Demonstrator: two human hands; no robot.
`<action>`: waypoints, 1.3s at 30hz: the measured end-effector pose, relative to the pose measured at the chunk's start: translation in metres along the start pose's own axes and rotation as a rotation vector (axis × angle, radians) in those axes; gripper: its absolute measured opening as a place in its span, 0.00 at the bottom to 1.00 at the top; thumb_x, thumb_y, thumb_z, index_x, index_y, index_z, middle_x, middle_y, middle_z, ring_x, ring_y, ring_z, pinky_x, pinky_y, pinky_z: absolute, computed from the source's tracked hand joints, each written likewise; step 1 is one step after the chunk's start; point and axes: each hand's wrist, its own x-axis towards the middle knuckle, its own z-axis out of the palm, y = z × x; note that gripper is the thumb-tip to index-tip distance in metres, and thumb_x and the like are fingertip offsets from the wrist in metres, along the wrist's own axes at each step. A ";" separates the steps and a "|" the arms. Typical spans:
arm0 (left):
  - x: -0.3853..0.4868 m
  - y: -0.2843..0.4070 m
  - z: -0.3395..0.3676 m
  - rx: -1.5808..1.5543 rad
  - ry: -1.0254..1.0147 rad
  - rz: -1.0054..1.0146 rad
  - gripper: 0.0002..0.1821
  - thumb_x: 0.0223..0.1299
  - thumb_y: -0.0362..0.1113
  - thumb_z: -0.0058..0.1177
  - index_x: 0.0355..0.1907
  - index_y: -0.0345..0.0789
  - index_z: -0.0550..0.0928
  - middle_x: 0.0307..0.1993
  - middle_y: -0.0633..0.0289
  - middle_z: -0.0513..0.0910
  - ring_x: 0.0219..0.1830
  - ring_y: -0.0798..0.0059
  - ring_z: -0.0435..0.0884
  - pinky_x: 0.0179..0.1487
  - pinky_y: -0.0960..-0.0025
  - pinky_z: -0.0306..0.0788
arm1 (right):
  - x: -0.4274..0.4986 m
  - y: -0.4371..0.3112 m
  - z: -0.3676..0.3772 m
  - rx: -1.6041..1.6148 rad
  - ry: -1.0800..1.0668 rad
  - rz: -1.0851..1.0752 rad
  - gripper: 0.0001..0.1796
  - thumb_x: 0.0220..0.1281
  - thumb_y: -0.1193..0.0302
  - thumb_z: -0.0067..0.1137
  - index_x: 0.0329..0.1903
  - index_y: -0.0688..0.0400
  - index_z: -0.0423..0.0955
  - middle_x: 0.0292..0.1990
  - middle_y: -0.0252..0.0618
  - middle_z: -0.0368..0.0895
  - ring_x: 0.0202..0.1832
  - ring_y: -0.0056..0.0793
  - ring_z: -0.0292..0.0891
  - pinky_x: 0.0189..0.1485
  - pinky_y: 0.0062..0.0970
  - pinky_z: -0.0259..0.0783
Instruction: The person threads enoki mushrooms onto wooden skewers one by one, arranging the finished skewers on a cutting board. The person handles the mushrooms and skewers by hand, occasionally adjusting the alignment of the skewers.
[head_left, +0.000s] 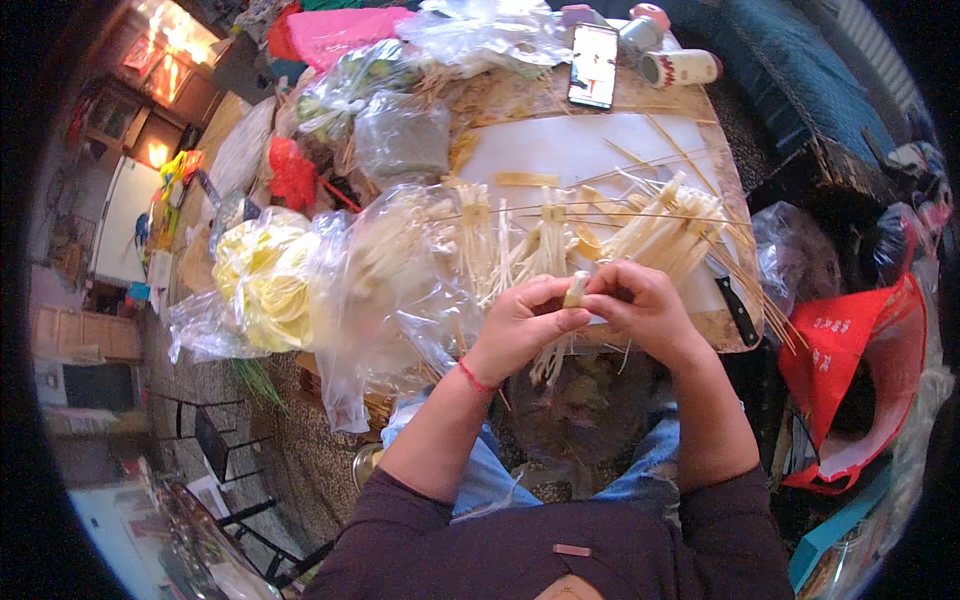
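Observation:
My left hand and my right hand meet over the front edge of a white cutting board. Between their fingertips they pinch a small bundle of enoki mushrooms, apparently wrapped in a pale strip; pale stems hang below. Just beyond, bamboo skewers run across banded enoki bundles. Looser enoki is heaped to the right. A flat yellowish strip, perhaps tofu skin, lies farther back. The black handle of a knife sticks out at the board's right edge.
Clear plastic bags hold enoki and a yellow leafy vegetable on the left. A lit phone and a can are at the back. Right of the table stands a red bag; a dark container sits between my knees.

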 end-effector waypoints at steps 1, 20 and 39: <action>-0.001 0.001 0.000 -0.087 0.020 -0.019 0.18 0.56 0.30 0.58 0.49 0.29 0.76 0.39 0.67 0.77 0.42 0.83 0.76 0.46 0.79 0.70 | 0.001 -0.004 -0.001 0.005 -0.023 0.010 0.06 0.53 0.75 0.61 0.32 0.62 0.74 0.26 0.32 0.77 0.27 0.14 0.71 0.31 0.17 0.69; -0.002 0.014 -0.062 -0.476 0.494 0.065 0.14 0.66 0.34 0.43 0.52 0.30 0.73 0.38 0.62 0.78 0.39 0.76 0.78 0.44 0.74 0.73 | 0.035 0.017 0.013 -0.494 0.302 -0.226 0.07 0.54 0.73 0.58 0.36 0.61 0.73 0.33 0.45 0.76 0.36 0.40 0.74 0.39 0.31 0.70; -0.011 0.024 -0.089 -0.483 0.633 0.121 0.12 0.66 0.33 0.43 0.50 0.31 0.72 0.38 0.62 0.78 0.38 0.77 0.78 0.43 0.74 0.74 | 0.060 -0.022 0.008 -1.128 0.064 0.084 0.06 0.53 0.70 0.54 0.33 0.57 0.76 0.31 0.45 0.79 0.35 0.44 0.77 0.38 0.38 0.73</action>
